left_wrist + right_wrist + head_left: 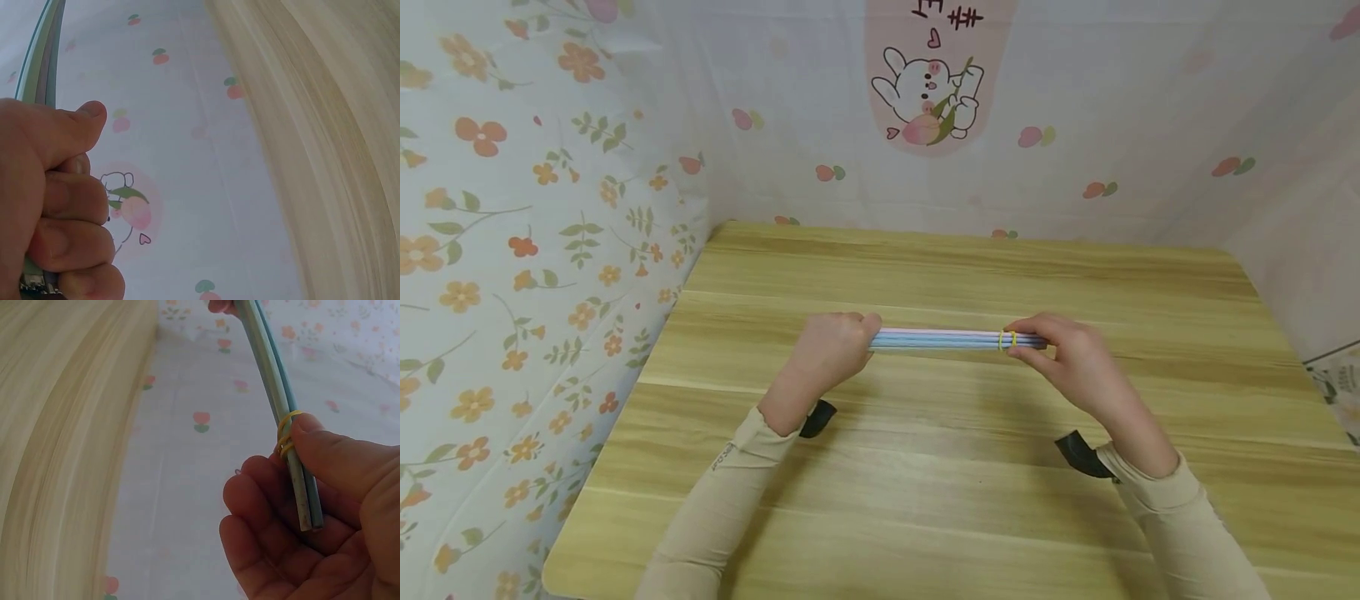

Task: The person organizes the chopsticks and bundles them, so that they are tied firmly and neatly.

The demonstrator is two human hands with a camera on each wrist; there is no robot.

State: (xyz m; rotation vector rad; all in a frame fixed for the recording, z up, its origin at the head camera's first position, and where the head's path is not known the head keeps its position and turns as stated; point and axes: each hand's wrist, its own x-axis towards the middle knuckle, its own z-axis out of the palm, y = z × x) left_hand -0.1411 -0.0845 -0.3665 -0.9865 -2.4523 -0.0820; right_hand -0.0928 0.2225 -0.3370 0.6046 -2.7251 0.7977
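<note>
The left hand (pixel 835 350), fingers curled, grips the sticks (pixel 936 339) over the table (pixel 895 508); the right hand (pixel 1081 360) pinches their other end by the band (pixel 1001 341), already looped round; whether any winding remains cannot be told

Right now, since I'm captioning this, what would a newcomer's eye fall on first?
Probably the bundle of pastel sticks, held over the wood-grained table between the left hand and right hand. Next, the yellow loops around it, near the right hand; then the cartoon bunny on the backdrop behind.
</note>
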